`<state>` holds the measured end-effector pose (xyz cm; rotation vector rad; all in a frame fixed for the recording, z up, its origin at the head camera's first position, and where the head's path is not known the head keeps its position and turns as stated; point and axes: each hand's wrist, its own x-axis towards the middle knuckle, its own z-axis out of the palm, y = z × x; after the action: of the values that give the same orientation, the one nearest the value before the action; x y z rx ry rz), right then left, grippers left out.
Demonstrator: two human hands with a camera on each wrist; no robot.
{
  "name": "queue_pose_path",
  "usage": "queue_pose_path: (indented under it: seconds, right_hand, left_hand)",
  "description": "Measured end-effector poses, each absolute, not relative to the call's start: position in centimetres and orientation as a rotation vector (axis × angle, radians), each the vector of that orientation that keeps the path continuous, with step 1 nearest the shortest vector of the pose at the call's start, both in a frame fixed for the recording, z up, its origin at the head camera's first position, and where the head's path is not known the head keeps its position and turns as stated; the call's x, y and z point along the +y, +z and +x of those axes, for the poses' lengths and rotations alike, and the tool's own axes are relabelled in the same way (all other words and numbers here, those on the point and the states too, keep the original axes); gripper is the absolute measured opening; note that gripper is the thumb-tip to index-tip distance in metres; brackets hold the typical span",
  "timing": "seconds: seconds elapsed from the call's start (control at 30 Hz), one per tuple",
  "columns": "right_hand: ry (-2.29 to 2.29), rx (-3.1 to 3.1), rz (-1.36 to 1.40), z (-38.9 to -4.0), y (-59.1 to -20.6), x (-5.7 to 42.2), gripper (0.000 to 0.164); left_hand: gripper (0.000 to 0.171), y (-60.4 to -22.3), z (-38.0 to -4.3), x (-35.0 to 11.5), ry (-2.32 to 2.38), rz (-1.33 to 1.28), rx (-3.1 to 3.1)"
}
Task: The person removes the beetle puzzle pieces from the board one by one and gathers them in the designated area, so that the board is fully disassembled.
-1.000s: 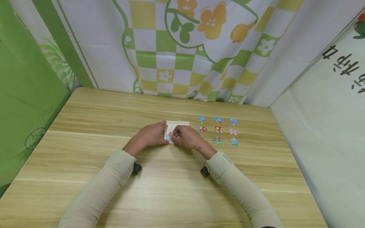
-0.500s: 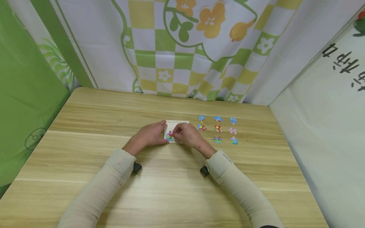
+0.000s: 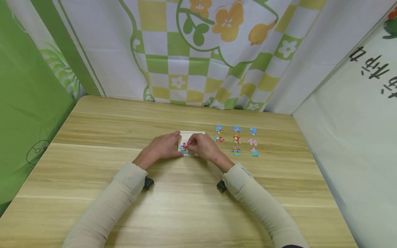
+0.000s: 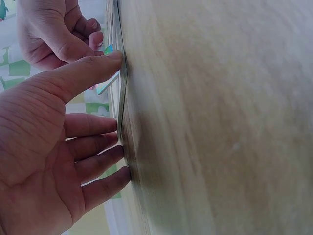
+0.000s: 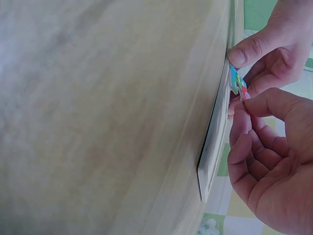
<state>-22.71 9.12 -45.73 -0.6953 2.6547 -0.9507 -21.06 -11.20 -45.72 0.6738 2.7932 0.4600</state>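
My left hand (image 3: 162, 146) holds the left side of a small pale wooden puzzle tray (image 3: 192, 132), its thumb at the near corner and its fingers spread along the far part. In my right hand (image 3: 204, 147), thumb and index finger pinch a jigsaw piece (image 5: 239, 84) with blue, green and red print. The piece stands tilted over the tray's near left corner, right by the left thumb, in the right wrist view. The right hand's other fingers are curled, and the hand covers the right part of the tray in the head view.
Several loose jigsaw pieces lie in rows right of the tray, among them a red and yellow piece (image 3: 237, 139) and a pink piece (image 3: 252, 141). They rest on a wood-grain table (image 3: 186, 206). A checked curtain (image 3: 198, 65) hangs behind it, and a white wall sheet stands right.
My right fingers have shifted slightly up and away from the tray's near left corner, showing more of the piece. My left hand keeps its place on the tray.
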Motion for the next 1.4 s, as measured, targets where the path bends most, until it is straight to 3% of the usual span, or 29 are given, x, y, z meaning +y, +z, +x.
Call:
queue_pose_path:
  seconds: [0.33,0.67,1.2,1.4]
  right_hand:
    - [-1.03,2.647,-0.697,-22.5,-45.7,9.7,0.003]
    - [-1.111,2.665,-0.677,-22.8,-45.1,13.6,0.004]
    - [-1.056,2.629,-0.493,-23.2,-45.0,19.3,0.011]
    - [-1.023,2.632,-0.481,-23.0,-45.4,20.3,0.007]
  left_hand:
    - [0.069,-46.2,-21.0,-11.3,0.483,0.68,2.786]
    - [0.08,-46.1,-21.0,-11.8,0.434,0.655,2.767]
    - [0.078,-46.3,-21.3,-11.4,0.469,0.687,2.762]
    - [0.076,-46.1,-20.9,-11.4,0.476,0.679,2.759]
